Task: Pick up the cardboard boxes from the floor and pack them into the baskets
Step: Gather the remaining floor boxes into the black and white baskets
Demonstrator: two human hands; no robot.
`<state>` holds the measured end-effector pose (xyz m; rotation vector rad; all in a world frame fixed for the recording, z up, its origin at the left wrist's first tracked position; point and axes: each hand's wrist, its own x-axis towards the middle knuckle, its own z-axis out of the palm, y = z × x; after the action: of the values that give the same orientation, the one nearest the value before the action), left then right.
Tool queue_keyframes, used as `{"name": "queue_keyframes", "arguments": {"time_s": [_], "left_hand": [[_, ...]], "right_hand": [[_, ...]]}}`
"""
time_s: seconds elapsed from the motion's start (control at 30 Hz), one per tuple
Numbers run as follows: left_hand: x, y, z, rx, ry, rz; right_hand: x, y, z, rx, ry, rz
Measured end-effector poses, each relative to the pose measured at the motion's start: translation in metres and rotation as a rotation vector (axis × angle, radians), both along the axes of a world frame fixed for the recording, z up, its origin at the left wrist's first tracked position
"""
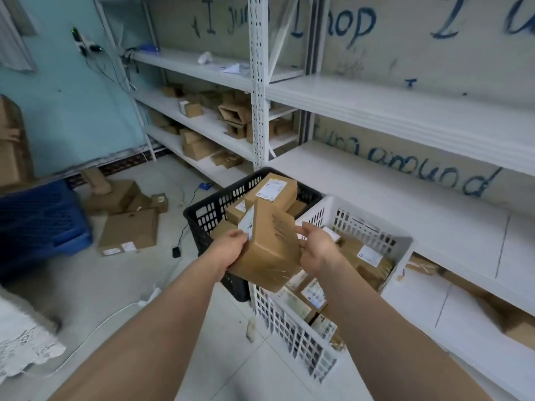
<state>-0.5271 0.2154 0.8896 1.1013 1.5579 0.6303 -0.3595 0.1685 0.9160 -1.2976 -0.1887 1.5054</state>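
I hold a brown cardboard box [269, 244] with a white label over the gap between two baskets. My left hand [231, 250] grips its left side and my right hand [315, 250] grips its right side. Behind it stands a black basket [208, 209] with several labelled boxes inside, one long box [275, 189] lying on top. To the right stands a white basket [304, 340], also holding several labelled boxes. More cardboard boxes lie on the floor at the left, among them a flat one [130, 231] and a pile [121, 193] behind it.
White metal shelving [257, 91] runs along the wall behind the baskets, with loose boxes on its left shelves. A blue crate [40, 224] stands at the left. Cables and a small black adapter [176, 252] lie on the tiled floor. White lace cloth [20, 340] sits bottom left.
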Motion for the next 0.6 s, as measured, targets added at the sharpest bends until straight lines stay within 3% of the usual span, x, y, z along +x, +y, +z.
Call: {"name": "queue_keyframes", "arguments": {"time_s": [0.2,0.4,0.6], "left_hand": [[-0.010,0.090,-0.009,-0.003,0.049,0.020],[-0.035,0.157,-0.031,-0.136,0.006,0.011],[-0.065,0.233,-0.062,-0.177,0.052,-0.139]], "right_hand": [[-0.016,0.088,-0.008,0.029,0.080,-0.002],[-0.046,0.159,-0.021,-0.052,0.089,-0.001],[-0.077,0.226,-0.061,-0.065,0.041,-0.058]]}}
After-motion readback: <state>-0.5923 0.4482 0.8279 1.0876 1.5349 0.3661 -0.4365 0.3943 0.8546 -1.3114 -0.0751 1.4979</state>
